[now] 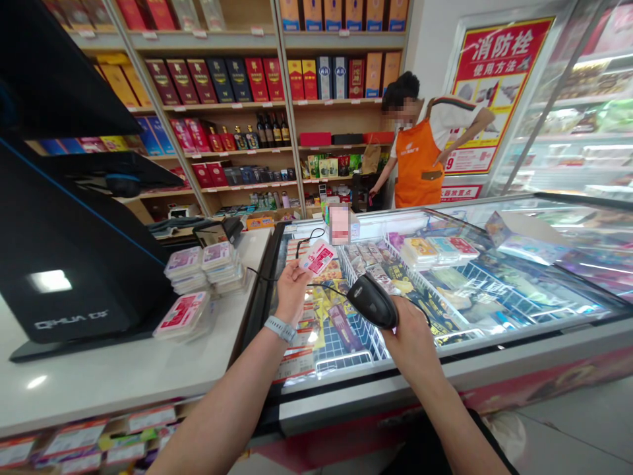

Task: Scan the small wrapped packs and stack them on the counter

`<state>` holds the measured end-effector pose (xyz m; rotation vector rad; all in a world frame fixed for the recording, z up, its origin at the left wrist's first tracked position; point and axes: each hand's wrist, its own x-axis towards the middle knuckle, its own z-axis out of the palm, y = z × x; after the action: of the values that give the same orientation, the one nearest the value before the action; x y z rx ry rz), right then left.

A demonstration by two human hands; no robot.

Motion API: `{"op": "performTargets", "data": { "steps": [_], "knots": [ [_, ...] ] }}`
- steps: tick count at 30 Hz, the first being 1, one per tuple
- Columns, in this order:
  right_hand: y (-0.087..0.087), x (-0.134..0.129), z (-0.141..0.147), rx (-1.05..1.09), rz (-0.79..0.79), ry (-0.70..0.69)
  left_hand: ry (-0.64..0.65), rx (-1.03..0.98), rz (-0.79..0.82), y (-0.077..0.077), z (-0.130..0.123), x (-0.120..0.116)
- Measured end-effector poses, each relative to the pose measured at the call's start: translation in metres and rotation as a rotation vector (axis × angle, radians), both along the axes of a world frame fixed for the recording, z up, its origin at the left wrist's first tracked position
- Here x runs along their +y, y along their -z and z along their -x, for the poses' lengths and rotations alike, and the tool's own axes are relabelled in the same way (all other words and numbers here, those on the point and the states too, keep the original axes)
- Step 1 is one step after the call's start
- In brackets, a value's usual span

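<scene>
Shelves of boxed liquor (237,86) stand at the far side of the shop, and a person in an orange apron (418,165) works beyond a glass-topped freezer chest (494,330). Above the freezer, the left hand (291,290) has a narrow grip on a pink-and-white packet (317,257), while the right hand (413,336) closes around a black handheld scanner (372,301). Its thin cord (326,287) crosses near the packet (a small risk), so a snag could pull the packet loose, and it could drop onto the freezer glass.
</scene>
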<state>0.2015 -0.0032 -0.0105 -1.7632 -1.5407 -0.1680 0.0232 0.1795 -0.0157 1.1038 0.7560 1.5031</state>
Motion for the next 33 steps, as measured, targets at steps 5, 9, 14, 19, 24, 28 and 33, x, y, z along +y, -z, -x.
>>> {"op": "performTargets", "data": {
  "steps": [5,9,14,19,24,28,33],
  "knots": [
    [-0.0032,-0.0012,0.0019,0.000,-0.017,0.001,0.001,0.009,-0.010,0.0023,0.0003,0.0023],
    [-0.0037,-0.0012,0.0018,-0.004,-0.019,0.002,-0.006,0.008,0.001,0.0027,0.0002,0.0028],
    [-0.0037,-0.0009,0.0022,0.015,0.005,0.004,-0.005,0.002,-0.002,0.0010,0.0003,0.0009],
    [-0.0023,0.0000,0.0023,0.019,0.012,0.006,0.012,-0.008,-0.014,0.0016,0.0004,0.0015],
    [-0.0001,0.0006,0.0016,0.014,0.014,0.011,0.002,-0.003,-0.009,0.0024,0.0000,0.0024],
    [-0.0004,0.0001,0.0025,0.023,0.015,0.019,0.002,-0.005,-0.005,0.0006,0.0003,0.0009],
    [0.0004,-0.0002,0.0029,0.033,-0.011,0.014,0.009,-0.003,-0.004,-0.0023,0.0002,-0.0021]
  ]
}}
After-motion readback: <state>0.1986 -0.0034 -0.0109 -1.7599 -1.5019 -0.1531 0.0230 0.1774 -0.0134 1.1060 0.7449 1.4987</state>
